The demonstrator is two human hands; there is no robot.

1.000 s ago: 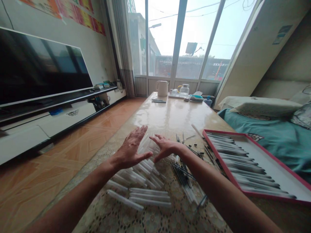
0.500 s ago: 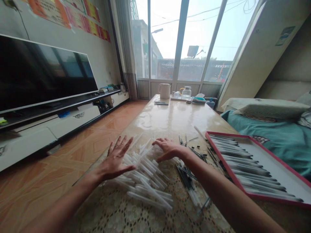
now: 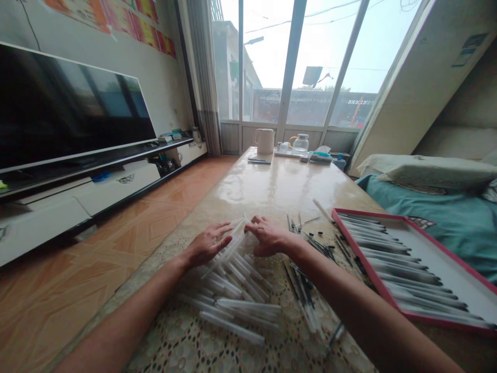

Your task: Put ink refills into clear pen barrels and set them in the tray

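Translucent white pen barrels (image 3: 233,280) lie in a loose heap on the patterned tabletop. On the heap's far left side rests my left hand (image 3: 207,243), open, its fingers stretched toward the barrels. My right hand (image 3: 267,238) is at the far right of the heap, fingers bent and apart, the tips touching barrel ends. A few barrels slant up between the two hands; neither hand is closed round them. Under and beside my right forearm lie dark thin pen refills (image 3: 298,285) and small black caps (image 3: 320,233).
At the right, a pink-rimmed box (image 3: 368,259) holds a row of pens with dark ends. A kettle (image 3: 265,141), a glass pitcher (image 3: 301,142) and a tissue pack (image 3: 320,154) stand at the table's far end. A cushioned seat (image 3: 435,202) borders the right side.
My left hand has moved right and inward, its spread fingers drawing closer together. The right hand's fingers have bent more. The upper barrels have shifted between the hands.
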